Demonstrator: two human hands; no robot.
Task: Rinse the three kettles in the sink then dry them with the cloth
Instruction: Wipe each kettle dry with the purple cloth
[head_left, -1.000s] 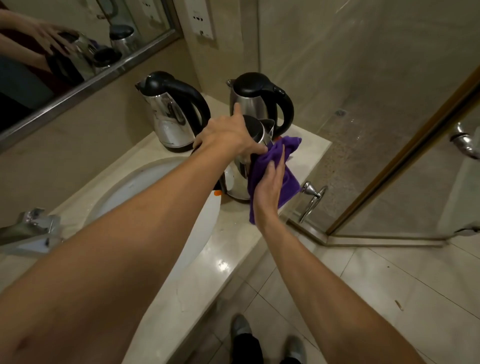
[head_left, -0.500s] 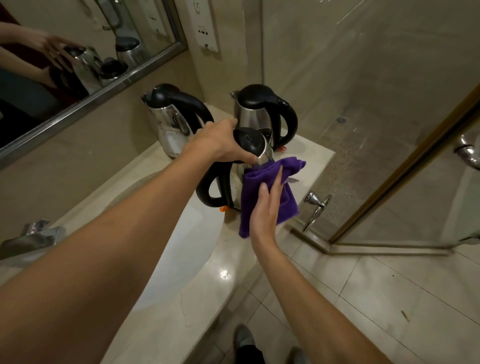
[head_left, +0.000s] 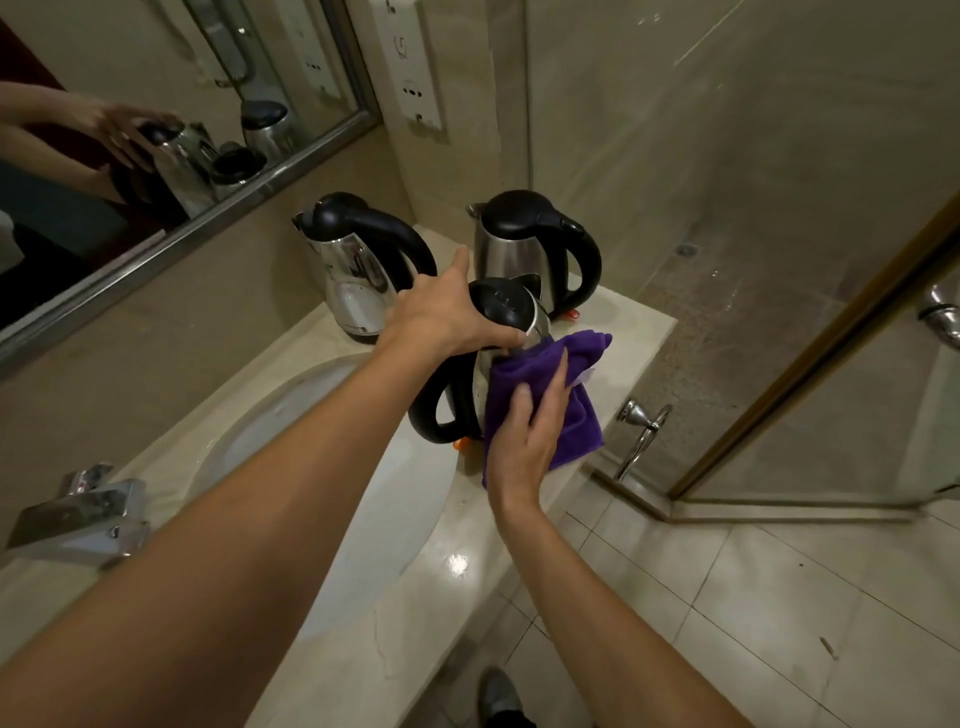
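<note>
1. Head view, edges and room: I see my left hand (head_left: 441, 317) clamped down over the black lid of the near kettle (head_left: 496, 364), which stands on the marble counter (head_left: 457, 566) just beside the sink (head_left: 291, 431) rim. Its black handle faces me. My right hand (head_left: 527, 441) lies flat, fingers together, pressing the purple cloth (head_left: 566, 410) against the kettle's steel side (thumb on top of the fold).
2. The cloth hangs over the counter's right edge, where the shower door handle (head_left: 641, 431) sits near. The counter's front strip toward me is bare; behind the near kettle the room is tight.
3. Count: three kettles. The left kettle (head_left: 358, 275) stands against the wall under the mirror (head_left: 156, 156); the back kettle (head_left: 530, 249) stands in the far corner, just behind the one I hold. One cloth, one sink, one tap (head_left: 83, 514) at the left.
</note>
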